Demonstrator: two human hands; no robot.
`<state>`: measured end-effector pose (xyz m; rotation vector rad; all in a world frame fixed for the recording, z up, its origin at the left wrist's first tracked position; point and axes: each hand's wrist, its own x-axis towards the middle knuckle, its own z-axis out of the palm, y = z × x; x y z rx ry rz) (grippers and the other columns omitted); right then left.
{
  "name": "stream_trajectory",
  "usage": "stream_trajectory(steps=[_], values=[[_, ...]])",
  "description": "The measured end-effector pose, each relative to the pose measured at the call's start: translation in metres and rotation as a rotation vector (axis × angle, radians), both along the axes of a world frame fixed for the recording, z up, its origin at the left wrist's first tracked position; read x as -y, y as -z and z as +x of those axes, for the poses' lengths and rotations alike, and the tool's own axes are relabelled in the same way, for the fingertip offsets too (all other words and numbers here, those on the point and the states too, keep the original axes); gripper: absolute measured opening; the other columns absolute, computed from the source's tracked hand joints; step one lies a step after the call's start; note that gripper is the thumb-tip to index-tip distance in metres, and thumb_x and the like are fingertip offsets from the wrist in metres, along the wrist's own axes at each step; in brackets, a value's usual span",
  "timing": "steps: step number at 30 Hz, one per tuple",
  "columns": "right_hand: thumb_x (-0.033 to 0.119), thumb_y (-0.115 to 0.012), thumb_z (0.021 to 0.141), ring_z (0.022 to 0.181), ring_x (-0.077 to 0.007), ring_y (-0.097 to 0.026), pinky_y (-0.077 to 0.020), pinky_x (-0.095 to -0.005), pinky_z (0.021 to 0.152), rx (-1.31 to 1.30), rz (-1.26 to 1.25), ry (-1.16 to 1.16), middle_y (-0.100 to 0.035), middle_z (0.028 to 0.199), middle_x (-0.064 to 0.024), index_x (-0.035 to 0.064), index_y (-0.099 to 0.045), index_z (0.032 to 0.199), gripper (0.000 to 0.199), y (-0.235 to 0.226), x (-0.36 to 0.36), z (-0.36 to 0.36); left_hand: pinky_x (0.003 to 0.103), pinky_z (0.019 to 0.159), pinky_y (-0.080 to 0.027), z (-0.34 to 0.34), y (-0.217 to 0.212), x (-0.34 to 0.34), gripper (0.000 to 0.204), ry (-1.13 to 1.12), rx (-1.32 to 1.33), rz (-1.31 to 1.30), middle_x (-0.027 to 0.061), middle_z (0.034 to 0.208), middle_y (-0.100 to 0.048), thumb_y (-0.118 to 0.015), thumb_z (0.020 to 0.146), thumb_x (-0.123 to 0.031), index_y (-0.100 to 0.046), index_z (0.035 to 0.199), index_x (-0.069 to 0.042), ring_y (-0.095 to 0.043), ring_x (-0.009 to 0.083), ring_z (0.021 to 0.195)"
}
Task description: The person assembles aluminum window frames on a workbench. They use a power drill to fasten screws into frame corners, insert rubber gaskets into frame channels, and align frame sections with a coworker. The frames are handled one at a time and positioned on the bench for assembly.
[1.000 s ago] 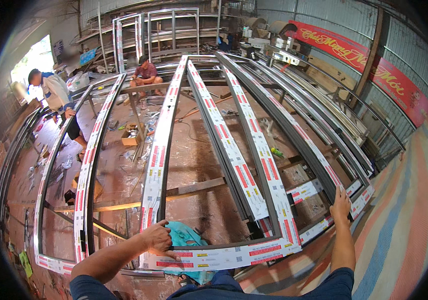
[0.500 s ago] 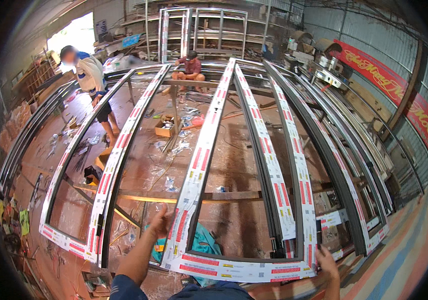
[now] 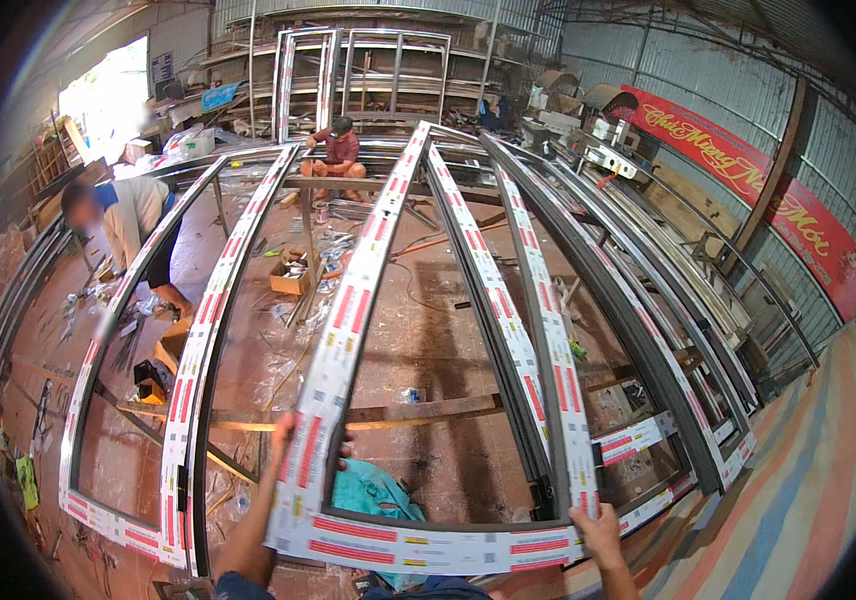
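A long metal door or window frame (image 3: 356, 290), covered in white and red protective film, stretches from just in front of me to the far supports. My left hand (image 3: 281, 447) is wrapped round its left side bar, with fingertips showing on the inner edge. At the near right corner, my right hand (image 3: 598, 533) grips the right side bar, thumb on top. Beneath the frame lies a second film-covered frame (image 3: 488, 270), partly hidden. Teal cloth (image 3: 373, 488) shows through the opening near my left hand.
Another filmed frame (image 3: 183, 400) lies to the left, and more frames (image 3: 638, 330) lie to the right. A wooden beam (image 3: 418, 412) crosses below. One person (image 3: 133, 215) bends over at the left; another (image 3: 338, 155) sits at the back. A cardboard box (image 3: 290, 277) stands on the floor.
Both hands have closed on the frame, and its near end has shifted left over the frame beneath. The person at the left has bent down. My view has turned slightly right.
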<state>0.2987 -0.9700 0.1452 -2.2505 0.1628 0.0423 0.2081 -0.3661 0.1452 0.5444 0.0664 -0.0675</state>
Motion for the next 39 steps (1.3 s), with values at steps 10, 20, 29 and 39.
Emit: stream_trajectory(steps=[10, 20, 29, 39], values=[[0.035, -0.091, 0.087, 0.091, -0.0244, -0.073, -0.0572, -0.0402, 0.086, -0.139, 0.360, 0.187, -0.077, 0.098, -0.0140, -0.0036, -0.070, 0.107, 0.048, 0.003, -0.147, -0.088, 0.059, 0.090, -0.061, -0.059, -0.145, -0.109, 0.092, 0.079, -0.082, 0.079, 0.0329, 0.130, -0.062, -0.066, 0.090, -0.058, -0.046, 0.152, 0.007, -0.070, 0.0445, 0.106], [0.050, -0.091, 0.082, 0.090, -0.0309, -0.075, -0.0567, -0.0440, 0.083, -0.074, 0.025, 0.232, -0.078, 0.095, -0.0177, -0.0015, -0.074, 0.102, 0.057, -0.010, -0.127, -0.096, 0.057, 0.089, -0.061, -0.088, -0.121, -0.079, 0.095, 0.013, -0.164, 0.012, 0.0319, 0.126, -0.064, -0.069, 0.084, -0.061, -0.049, 0.150, 0.005, -0.070, 0.0462, 0.103], [0.063, -0.088, 0.079, 0.092, -0.0387, -0.076, -0.0564, -0.0482, 0.085, -0.036, -0.107, 0.228, -0.079, 0.096, -0.0213, -0.0003, -0.076, 0.102, 0.069, -0.014, -0.087, -0.086, 0.059, 0.084, -0.063, -0.107, -0.088, -0.041, 0.098, -0.055, -0.124, 0.017, 0.0357, 0.126, -0.064, -0.065, 0.086, -0.062, -0.049, 0.148, 0.012, -0.073, 0.0468, 0.100], [0.060, -0.088, 0.082, 0.091, -0.0372, -0.076, -0.0566, -0.0465, 0.085, 0.040, -0.132, 0.201, -0.079, 0.097, -0.0216, -0.0011, -0.078, 0.101, 0.065, -0.012, -0.036, -0.093, 0.063, 0.080, -0.065, -0.139, -0.072, 0.030, 0.091, -0.108, -0.144, -0.168, 0.0345, 0.125, -0.064, -0.067, 0.088, -0.055, -0.045, 0.153, 0.005, -0.072, 0.0498, 0.099]])
